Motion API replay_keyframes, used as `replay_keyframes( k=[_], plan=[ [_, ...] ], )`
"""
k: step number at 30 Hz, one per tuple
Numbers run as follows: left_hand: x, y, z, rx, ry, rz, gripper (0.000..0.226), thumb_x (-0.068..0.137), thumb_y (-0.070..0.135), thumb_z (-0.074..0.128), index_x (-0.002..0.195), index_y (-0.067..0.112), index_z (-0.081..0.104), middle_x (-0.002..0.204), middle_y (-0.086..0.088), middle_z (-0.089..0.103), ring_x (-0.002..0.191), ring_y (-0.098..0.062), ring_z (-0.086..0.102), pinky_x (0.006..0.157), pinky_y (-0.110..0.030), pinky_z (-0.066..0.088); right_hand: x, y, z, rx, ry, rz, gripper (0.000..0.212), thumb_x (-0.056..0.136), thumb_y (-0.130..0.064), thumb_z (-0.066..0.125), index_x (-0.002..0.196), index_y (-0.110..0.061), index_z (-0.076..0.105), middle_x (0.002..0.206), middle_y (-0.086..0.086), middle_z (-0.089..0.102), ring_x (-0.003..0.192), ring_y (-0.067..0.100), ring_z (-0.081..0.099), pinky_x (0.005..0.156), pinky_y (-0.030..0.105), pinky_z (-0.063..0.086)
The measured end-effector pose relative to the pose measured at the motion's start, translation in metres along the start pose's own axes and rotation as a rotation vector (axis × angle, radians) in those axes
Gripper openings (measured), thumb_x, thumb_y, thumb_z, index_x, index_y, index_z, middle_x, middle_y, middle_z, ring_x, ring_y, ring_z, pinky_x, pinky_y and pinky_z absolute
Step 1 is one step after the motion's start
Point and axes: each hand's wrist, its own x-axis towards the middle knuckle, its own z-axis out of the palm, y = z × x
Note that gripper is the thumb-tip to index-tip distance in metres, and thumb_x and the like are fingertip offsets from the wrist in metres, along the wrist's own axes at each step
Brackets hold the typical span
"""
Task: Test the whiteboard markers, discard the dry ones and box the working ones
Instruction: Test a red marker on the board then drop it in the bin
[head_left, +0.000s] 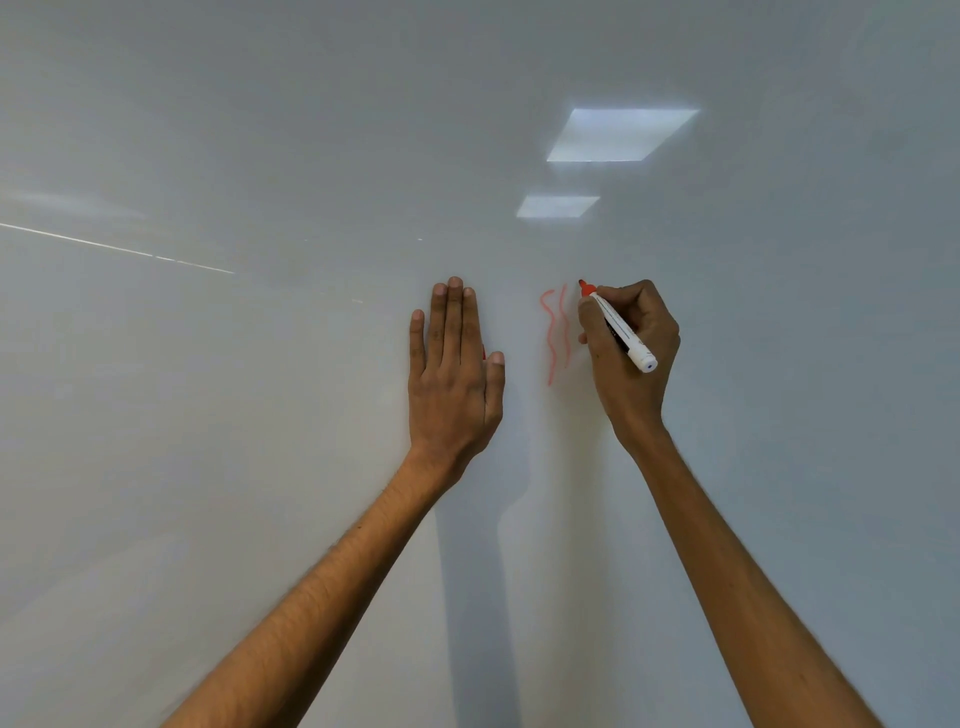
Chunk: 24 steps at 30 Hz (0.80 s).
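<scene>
Glossy whiteboard (260, 467) filling view, two faint red wavy lines (551, 332) approx mid-board, left hand (452, 374) flat on it just beside, light reflections (621, 134) upper right

Both arms reach forward, bare to the elbow, hands level and near each other.
Left hand (454, 374): flat, palm turned away, fingers straight and together, thumb alongside. Right hand (631, 353): fingers and thumb curled in a writing grip round a marker (623, 332), knuckles outward.
</scene>
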Motion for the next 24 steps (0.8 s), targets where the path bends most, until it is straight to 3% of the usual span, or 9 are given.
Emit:
replay_keyframes(
  k=[7,20,24],
  plan=[
    [-0.002,0.000,-0.002,-0.016,0.002,0.016,0.067,0.090,0.015,0.029,0.152,-0.006,0.016,0.162,-0.020,0.012,0.152,-0.029,0.007,0.123,-0.051,0.011,-0.011,0.003,-0.007,0.027,-0.038,0.027,0.008,0.089,-0.013,0.068,0.086,-0.011,0.061,0.082,0.007,0.069,0.071,0.034,0.065,0.062,0.040,0.053],
    [-0.010,-0.004,0.009,0.024,0.013,0.052,0.053,0.107,0.019,0.023,0.150,-0.011,0.015,0.159,-0.028,0.014,0.150,-0.037,0.010,0.123,-0.048,0.012,-0.046,0.011,-0.019,0.015,-0.012,0.129,0.012,0.088,-0.014,0.067,0.083,-0.011,0.057,0.083,0.007,0.068,0.070,0.039,0.063,0.058,0.038,0.050],
    [-0.013,-0.003,0.011,-0.011,0.033,0.074,0.051,0.107,0.019,0.032,0.149,-0.010,0.022,0.158,-0.028,0.020,0.149,-0.037,0.016,0.122,-0.049,0.017,-0.057,0.012,-0.025,0.015,0.010,0.139,0.014,0.089,-0.010,0.067,0.082,-0.009,0.055,0.081,0.006,0.067,0.067,0.038,0.063,0.055,0.034,0.049]
  ],
)
